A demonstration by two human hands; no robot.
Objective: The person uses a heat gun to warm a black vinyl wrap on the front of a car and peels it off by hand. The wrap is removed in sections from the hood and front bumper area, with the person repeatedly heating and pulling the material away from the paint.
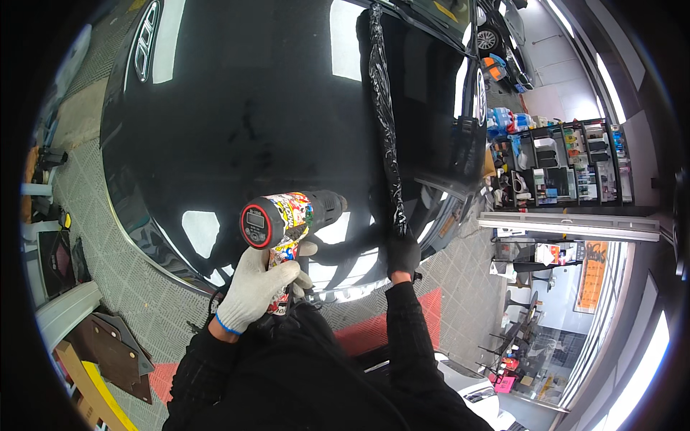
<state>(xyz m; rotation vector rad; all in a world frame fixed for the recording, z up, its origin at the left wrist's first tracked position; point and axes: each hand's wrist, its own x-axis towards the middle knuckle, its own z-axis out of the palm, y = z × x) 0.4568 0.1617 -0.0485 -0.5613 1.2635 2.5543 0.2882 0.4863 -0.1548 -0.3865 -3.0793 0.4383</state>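
Observation:
My left hand [253,284], in a white knit glove with a blue cuff, is closed around the handle of a heat gun [291,212]. The heat gun has a colourful sticker-like pattern, a red-ringed rear panel with a small display, and a dark nozzle pointing right over the hood. My right hand [403,257], in a dark glove, is at the near end of a long, wrinkled, gathered strip of black film [384,129] and appears closed on it; its fingers blend into the dark background. The strip stretches along the glossy black car hood [287,115] toward the windshield.
Shelves [560,165] packed with bottles and boxes stand at the right, beyond a pale beam [568,225]. Another car [496,39] is at the far right. Brown panels [111,352] lie at the lower left on grey floor tiles [100,208]. Red tiles [399,323] lie near me.

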